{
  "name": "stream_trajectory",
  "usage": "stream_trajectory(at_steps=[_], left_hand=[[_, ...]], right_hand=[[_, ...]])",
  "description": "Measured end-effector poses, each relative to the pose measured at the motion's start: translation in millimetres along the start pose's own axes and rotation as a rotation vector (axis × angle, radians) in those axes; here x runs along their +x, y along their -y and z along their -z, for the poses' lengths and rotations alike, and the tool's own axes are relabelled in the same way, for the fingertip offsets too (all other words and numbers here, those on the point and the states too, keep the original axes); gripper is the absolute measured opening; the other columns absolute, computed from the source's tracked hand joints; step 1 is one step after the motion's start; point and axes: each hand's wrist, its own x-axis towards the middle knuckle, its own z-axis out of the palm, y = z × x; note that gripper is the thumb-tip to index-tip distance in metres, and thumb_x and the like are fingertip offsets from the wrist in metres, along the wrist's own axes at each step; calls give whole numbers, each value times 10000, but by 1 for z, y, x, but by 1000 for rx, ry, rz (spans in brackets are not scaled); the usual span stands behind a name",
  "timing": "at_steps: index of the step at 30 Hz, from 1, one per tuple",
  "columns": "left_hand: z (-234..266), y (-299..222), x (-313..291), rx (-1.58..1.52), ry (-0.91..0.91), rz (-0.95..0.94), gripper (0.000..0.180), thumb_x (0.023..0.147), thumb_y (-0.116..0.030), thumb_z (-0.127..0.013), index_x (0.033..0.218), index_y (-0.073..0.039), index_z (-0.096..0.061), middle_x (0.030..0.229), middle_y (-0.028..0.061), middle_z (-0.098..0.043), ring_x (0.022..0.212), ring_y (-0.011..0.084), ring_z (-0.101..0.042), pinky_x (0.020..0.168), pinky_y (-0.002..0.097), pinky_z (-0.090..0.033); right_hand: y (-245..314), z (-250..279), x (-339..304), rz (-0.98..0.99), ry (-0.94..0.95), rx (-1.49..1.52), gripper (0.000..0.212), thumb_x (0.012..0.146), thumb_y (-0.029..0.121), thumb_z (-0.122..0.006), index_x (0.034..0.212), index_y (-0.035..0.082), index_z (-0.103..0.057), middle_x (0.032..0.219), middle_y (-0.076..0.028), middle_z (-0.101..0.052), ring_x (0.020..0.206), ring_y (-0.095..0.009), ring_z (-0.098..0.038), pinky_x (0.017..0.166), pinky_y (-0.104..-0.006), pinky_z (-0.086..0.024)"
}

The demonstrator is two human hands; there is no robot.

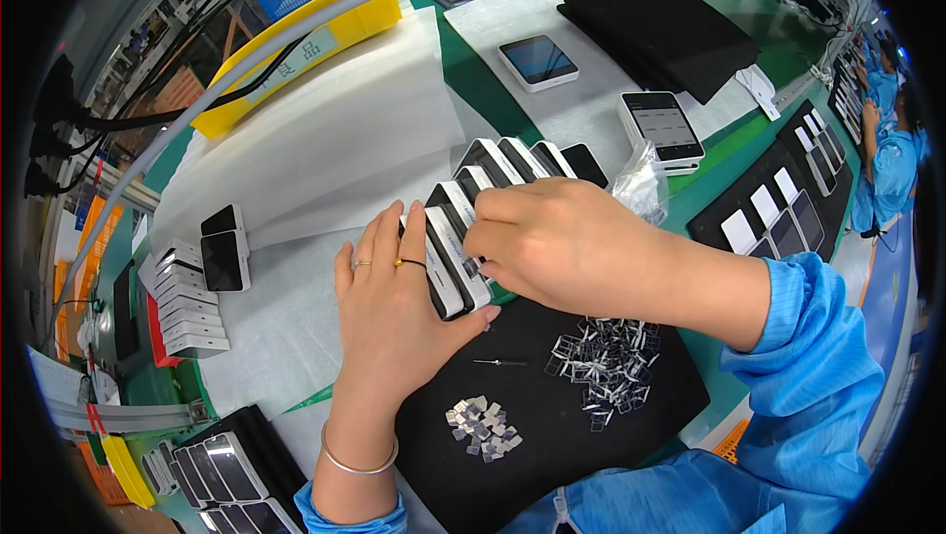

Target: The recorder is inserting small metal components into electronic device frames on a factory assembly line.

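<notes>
While the left hand (399, 298) grips the near end of the device row (440, 276) between straight fingers and thumb, the right hand (562, 238) is at the row's right side, fingers bunched; can't tell if it pinches anything. Row is mid-surface (483, 91), just beyond the black mat (552, 455). On mat: silver squares (483, 428) near left, dark framed pieces (609, 365) right, thin tool (503, 363) left of those. Clear plastic bag (642, 184) beyond the right wrist.
</notes>
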Motion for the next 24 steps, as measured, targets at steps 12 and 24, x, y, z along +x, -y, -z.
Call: stream_trajectory(at_steps=[12,24], left_hand=[[1,-2,0,-3,-14,2,1060,571,-455,-885,1401,43,-453,1420,242,-471,1322,378,-446,1117,528,-267],[-2,0,1,-17,-71,-31,1031,559,-446,-889,1362,58,-483,1369,233,-500,1282,356,-472,1068,570,-301]], right_hand=[[3,-2,-1,12,-21,17,154,674,73,-709,791,3,-637,798,-94,-609,764,-264,-674,686,-357,-555],[22,-18,-26,-119,-125,135,183,731,117,-729,894,38,-703,840,-44,-534,814,-204,-554,653,-304,-518]])
